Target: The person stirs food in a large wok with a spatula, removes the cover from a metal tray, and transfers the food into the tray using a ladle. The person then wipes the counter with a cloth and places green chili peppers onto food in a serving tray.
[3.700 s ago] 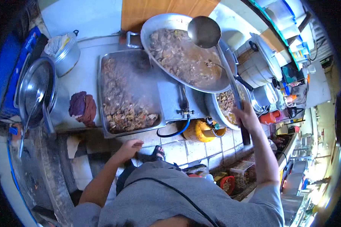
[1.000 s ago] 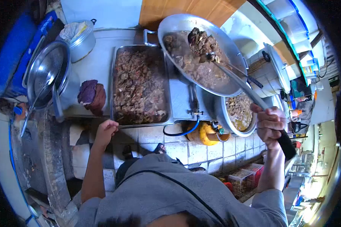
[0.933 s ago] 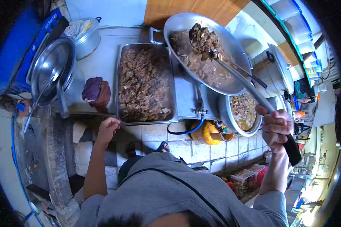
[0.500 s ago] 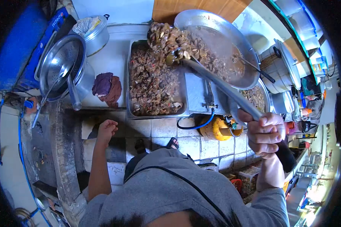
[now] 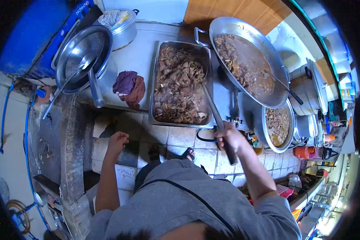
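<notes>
Our right hand (image 5: 230, 138) is closed firmly around the long handle of the ladle (image 5: 213, 105), while our left hand (image 5: 118, 142) hangs half open, fingers loosely curled, with nothing visible in it. The ladle's bowl is down in the tray (image 5: 179, 125), largely hidden by chopped food (image 5: 180, 94). We would do well to keep it low and turn the wrist smoothly, so nothing splashes over the rim. Beside the tray sits the wide pan (image 5: 249, 29), with a folded cloth (image 5: 126, 83) on the opposite side.
</notes>
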Motion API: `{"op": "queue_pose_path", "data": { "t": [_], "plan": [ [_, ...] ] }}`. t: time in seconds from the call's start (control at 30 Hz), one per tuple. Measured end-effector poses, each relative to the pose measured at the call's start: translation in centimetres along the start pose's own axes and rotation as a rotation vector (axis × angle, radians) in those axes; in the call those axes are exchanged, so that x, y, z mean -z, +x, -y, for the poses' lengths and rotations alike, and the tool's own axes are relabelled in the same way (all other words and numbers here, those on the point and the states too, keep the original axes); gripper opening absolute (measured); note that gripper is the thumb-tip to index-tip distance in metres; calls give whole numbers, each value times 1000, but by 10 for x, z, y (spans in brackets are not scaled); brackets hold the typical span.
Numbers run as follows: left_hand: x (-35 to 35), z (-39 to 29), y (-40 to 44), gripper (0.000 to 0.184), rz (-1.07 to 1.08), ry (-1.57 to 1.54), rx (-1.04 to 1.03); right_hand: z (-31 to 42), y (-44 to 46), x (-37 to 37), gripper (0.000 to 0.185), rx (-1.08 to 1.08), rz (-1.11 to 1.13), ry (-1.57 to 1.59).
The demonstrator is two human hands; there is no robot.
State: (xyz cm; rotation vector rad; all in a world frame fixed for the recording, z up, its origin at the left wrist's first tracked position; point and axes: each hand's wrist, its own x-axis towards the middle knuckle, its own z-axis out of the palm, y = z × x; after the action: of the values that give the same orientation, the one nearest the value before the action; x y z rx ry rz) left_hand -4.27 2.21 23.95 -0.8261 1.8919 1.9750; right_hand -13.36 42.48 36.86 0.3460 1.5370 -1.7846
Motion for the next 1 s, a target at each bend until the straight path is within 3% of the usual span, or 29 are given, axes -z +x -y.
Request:
{"op": "queue_pose_path", "data": {
  "t": [0.03,0.07,0.2,0.37,0.57,1.0],
  "plan": [
    [1,2,0,14,-8,-9,9,-11,7,-2,13,45,-190,-296],
    [0,3,1,14,-15,-15,12,-24,14,0,13,41,-184,-302],
    [-4,5,7,13,2,53,16,-75,38,7,19,392,-447,-930],
    [-9,8,15,13,19,131,7,-92,39,1,27,384,-688,-1129],
    [-27,2,27,14,42,196,-34,-97,24,15,30,305,-687,-1115],
    [-57,-1,46,15,38,445,-239,-84,-44,8,25,459,-553,-1004]
  ]
}}
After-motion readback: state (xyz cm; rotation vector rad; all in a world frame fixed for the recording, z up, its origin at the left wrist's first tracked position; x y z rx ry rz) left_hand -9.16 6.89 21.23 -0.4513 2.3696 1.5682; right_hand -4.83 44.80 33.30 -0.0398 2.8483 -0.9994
